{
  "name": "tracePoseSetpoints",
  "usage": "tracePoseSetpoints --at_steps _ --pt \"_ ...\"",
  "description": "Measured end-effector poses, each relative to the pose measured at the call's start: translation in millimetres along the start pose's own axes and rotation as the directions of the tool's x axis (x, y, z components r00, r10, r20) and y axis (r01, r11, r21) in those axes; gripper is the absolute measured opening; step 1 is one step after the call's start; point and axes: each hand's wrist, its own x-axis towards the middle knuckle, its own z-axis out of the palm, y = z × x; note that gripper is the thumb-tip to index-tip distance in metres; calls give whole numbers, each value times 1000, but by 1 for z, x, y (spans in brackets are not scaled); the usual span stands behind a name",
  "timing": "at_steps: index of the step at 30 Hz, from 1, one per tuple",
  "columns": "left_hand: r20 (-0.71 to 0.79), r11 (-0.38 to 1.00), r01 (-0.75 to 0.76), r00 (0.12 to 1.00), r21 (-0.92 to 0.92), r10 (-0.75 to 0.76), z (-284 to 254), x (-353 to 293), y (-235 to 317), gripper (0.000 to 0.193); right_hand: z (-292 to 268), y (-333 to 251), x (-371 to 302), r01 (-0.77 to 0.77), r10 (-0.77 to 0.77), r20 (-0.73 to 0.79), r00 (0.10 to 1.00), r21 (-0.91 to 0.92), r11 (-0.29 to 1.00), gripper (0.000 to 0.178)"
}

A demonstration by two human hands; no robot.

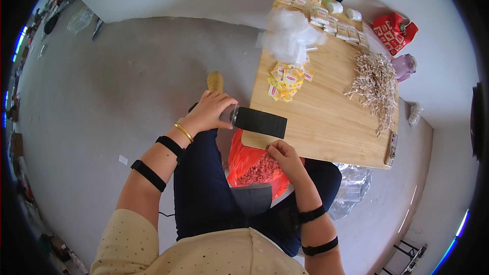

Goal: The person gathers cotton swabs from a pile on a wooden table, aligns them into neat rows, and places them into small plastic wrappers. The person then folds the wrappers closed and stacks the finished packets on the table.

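My left hand (208,111) is closed at the near left corner of the wooden table (326,107). Its thumb and fingers grip a clear end of a flat black rectangular object (261,122), which reaches over the tabletop; its exact kind does not show. By the table's near edge, my right hand (286,157) is pinched, with a tiny dark bit at the fingertips that is too small to name. Below and between the hands, a red plastic bag (242,155) between my legs holds a heap of reddish small pieces (259,170).
Yellow and white packets (288,81) lie in a pile beside clear plastic bags (290,35). Twisted beige strips (376,84) heap at the right, near a phone (391,148). Small packs (342,31), white rolls (334,7) and a red bag (394,33) stand at the back.
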Motion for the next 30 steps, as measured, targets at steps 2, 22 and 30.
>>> tracePoseSetpoints --at_steps 2,22,30 --pt "-10 1000 -10 1000 2 11 0 -1 2 70 1 3 0 -17 17 14 1000 -9 1000 18" --pt "-150 988 -92 983 123 110 15 45 64 91 -14 14 -2 66 -66 -19 998 -7 998 19" --pt "-412 896 222 827 -385 -382 3 132 2 86 -83 -32 51 255 -277 -224 934 -125 959 18"
